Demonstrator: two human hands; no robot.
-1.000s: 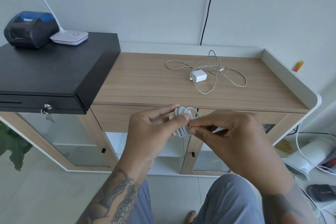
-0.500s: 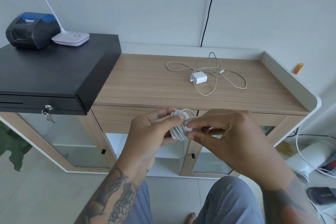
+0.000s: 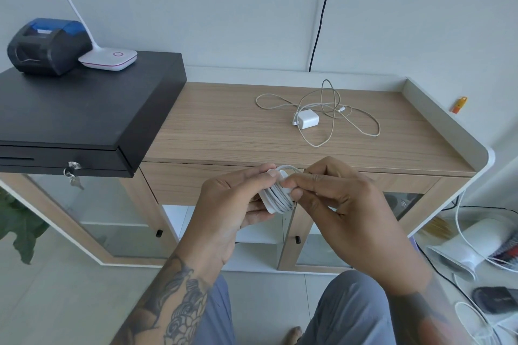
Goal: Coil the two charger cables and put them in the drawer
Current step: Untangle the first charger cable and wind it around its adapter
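Your left hand [image 3: 224,213] grips the first charger [image 3: 276,194], nearly coiled, in front of the closed drawer [image 3: 201,183]; your right hand [image 3: 342,204] pinches its cable end. The second charger [image 3: 308,118] lies loose on the desk [image 3: 224,126] behind the drawer, uncoiled.

Bright, even daylight, soft shadows only, no glare I can see. Wide-angle lens bows my view at the edges. Slight softness throughout, mild compression blur.

Wooden cabinet top [image 3: 224,126] — loose charger cable [image 3: 316,115] (uncoiled); cash drawer [image 3: 84,109].
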